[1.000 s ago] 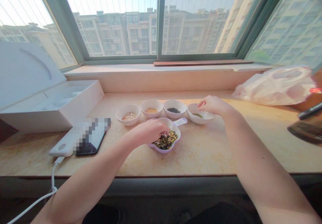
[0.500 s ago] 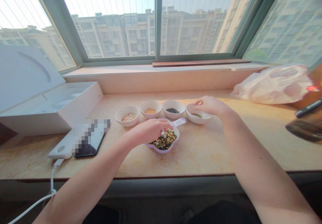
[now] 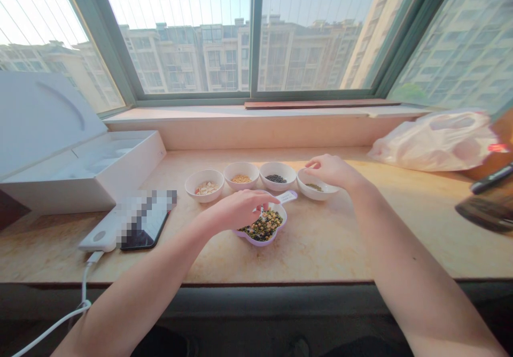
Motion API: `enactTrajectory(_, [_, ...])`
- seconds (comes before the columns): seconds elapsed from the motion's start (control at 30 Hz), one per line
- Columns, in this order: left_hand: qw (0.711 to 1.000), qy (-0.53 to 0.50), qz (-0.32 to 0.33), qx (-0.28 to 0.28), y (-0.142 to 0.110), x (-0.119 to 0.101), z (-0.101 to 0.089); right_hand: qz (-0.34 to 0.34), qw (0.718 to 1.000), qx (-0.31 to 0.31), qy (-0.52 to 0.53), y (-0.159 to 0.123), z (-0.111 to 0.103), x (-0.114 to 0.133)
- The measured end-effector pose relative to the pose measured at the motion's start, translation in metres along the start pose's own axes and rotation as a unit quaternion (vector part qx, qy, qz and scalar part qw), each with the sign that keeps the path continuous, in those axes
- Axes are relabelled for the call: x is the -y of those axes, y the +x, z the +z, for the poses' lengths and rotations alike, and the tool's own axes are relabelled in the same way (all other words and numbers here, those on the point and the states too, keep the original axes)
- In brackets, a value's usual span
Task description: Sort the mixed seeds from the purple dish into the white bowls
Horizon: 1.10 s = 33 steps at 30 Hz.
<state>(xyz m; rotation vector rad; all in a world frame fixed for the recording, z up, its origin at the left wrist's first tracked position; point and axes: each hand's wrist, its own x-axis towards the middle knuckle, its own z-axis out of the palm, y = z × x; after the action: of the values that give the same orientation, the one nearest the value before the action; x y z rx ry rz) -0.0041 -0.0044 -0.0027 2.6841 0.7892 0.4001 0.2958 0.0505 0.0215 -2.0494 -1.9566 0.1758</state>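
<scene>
My left hand hangs over a purple-rimmed, lobed bowl of mixed beans. Its fingers are bent down and closed together; what they hold is hidden. My right hand is above the rightmost white bowl, which holds a few small green beans. The fingertips are drawn together near that bowl's far left rim, and I cannot make out anything in them. Left of it stand a white bowl of black beans, one of yellow kernels and one of pale flat pieces.
An open white box stands at the left. In front of it lie a white power bank with a cable and a dark phone. A plastic bag and a dark translucent container are at the right, below the window.
The view has shifted slightly. My right hand has moved a little left over the green-bean bowl, while my left hand stays over the mixed beans with its fingers slightly shifted.
</scene>
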Motion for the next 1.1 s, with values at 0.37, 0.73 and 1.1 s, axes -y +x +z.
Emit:
enactTrajectory(0.37, [0.966,-0.01,-0.004,-0.26,0.003,0.011,0.005,-0.186,0.897,0.226,0.33,-0.029,0.02,0.054])
enactTrajectory(0.73, [0.956,0.083,0.064,-0.275,0.0,0.015,0.002,-0.159,0.821,0.25,0.489,-0.046,0.054,0.086])
enactTrajectory(1.1, [0.983,0.121,-0.076,-0.116,-0.001,0.007,-0.005,-0.184,0.957,-0.06,0.217,-0.03,0.024,0.061])
